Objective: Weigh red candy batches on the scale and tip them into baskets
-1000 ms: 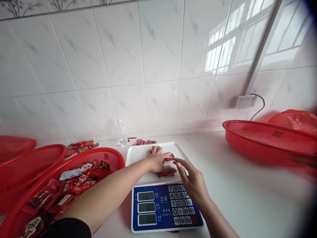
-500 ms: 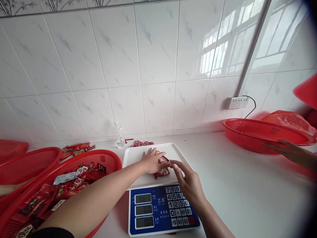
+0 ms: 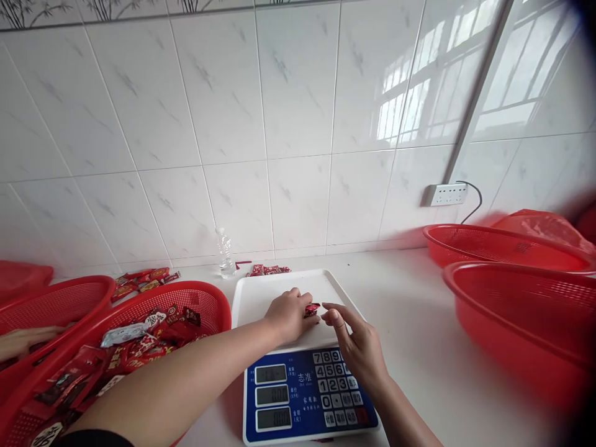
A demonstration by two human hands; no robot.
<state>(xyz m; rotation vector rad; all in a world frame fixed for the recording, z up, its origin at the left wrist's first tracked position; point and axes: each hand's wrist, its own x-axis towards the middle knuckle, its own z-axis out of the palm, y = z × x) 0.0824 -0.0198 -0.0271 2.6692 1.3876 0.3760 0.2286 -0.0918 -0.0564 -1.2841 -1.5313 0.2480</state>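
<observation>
On the white tray (image 3: 254, 295) of a blue-fronted digital scale (image 3: 272, 434), my left hand (image 3: 291, 315) is closed round red packets (image 3: 311, 308), which stick out between its thumb and fingers. My right hand (image 3: 356, 341) is just right of them, over the tray's right edge, its thumb and index finger curved with a gap between their tips and the packets. Nothing shows in it. My left forearm passes over a red basket (image 3: 216, 298) filled with red packets and a silvery one (image 3: 123, 334).
A second red basket (image 3: 93, 288) at the left holds another person's hand (image 3: 28, 341). Two red baskets (image 3: 484, 239) (image 3: 526, 310) stand at the right. A clear bottle (image 3: 225, 254), loose packets (image 3: 144, 279) and a power strip (image 3: 447, 194) are near the tiled wall.
My left hand has gone from lying spread over the packets to gripping them. At the right, another red basket has come down in front and the other person's hand has left view.
</observation>
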